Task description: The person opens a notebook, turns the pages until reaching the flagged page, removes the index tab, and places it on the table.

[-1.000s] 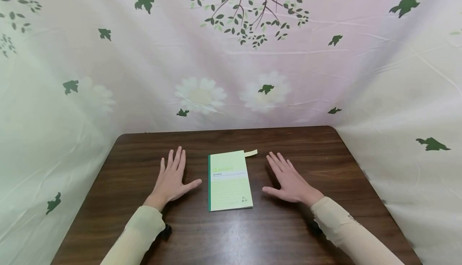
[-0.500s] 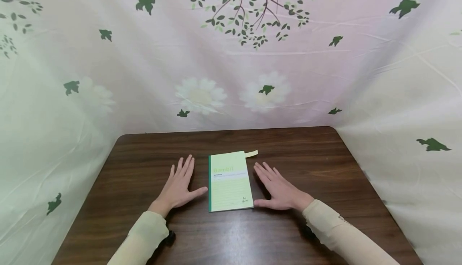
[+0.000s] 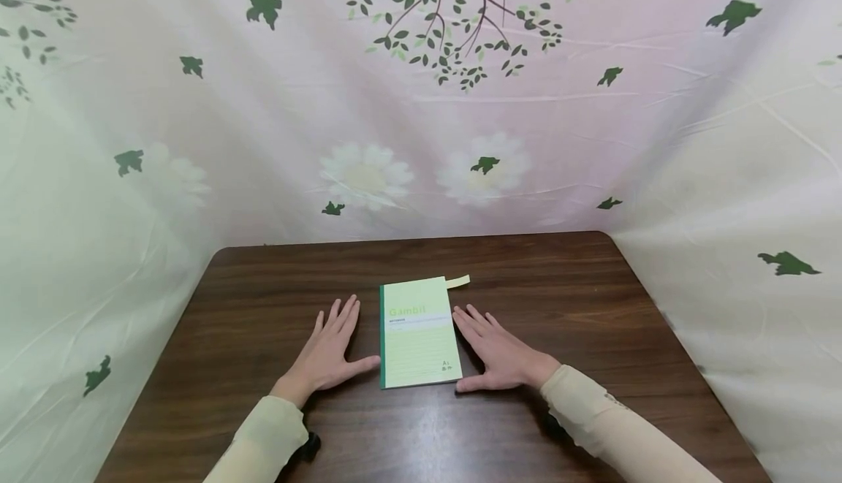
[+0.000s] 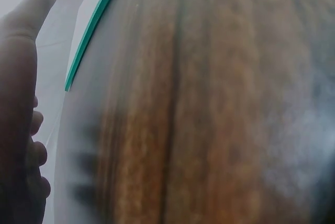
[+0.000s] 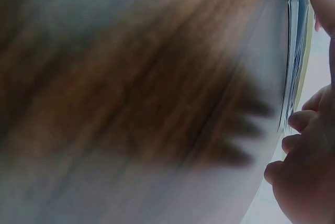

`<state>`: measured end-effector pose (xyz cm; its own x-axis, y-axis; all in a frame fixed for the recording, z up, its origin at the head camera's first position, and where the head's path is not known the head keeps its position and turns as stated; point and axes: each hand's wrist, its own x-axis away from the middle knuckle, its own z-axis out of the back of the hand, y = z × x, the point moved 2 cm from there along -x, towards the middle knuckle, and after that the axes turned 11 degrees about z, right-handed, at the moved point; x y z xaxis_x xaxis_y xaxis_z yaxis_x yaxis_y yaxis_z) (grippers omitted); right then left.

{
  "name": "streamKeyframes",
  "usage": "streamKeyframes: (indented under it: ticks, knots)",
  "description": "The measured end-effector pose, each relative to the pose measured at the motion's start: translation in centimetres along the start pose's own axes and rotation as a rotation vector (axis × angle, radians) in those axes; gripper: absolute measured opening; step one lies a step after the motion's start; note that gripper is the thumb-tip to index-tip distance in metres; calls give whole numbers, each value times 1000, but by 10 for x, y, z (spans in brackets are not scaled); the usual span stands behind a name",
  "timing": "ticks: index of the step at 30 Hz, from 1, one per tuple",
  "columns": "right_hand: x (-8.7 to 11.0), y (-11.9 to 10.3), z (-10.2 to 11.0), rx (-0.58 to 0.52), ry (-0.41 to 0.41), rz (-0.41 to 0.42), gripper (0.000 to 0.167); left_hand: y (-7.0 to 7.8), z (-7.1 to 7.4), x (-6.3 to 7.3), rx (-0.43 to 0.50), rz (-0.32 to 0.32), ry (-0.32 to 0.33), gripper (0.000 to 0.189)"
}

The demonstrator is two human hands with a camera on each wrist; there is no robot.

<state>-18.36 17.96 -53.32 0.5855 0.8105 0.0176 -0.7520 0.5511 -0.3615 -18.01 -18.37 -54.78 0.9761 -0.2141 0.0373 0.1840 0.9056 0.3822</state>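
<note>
A pale green notebook [image 3: 421, 344] lies closed on the dark wooden table, its darker green spine toward the left. My left hand [image 3: 329, 359] is spread flat beside that spine, the thumb tip right at it. On the other side my right hand [image 3: 496, 355] is also spread, its fingertips close to the notebook's right edge and its thumb by the lower right corner. Neither hand holds anything. The left wrist view shows the green spine [image 4: 94, 33] beyond the thumb; the right wrist view shows the page edges [image 5: 296, 41] near the fingers.
A pale ribbon or paper strip [image 3: 457, 281] sticks out past the notebook's top right corner. The wooden table [image 3: 539, 264] ends at a printed cloth backdrop [image 3: 276, 118] at the back and both sides. Each wrist wears a dark device under the cuff.
Both hands have slid inward and slightly nearer the person, from apart on either side to right beside the notebook. The notebook has stayed in place.
</note>
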Motion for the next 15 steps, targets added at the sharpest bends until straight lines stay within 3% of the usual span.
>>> streamKeyframes:
  ticks: [15]
  knots:
    - [-2,-1,-3,-7,-11,-18,116,4,-3,-2,-1,-33,3,118]
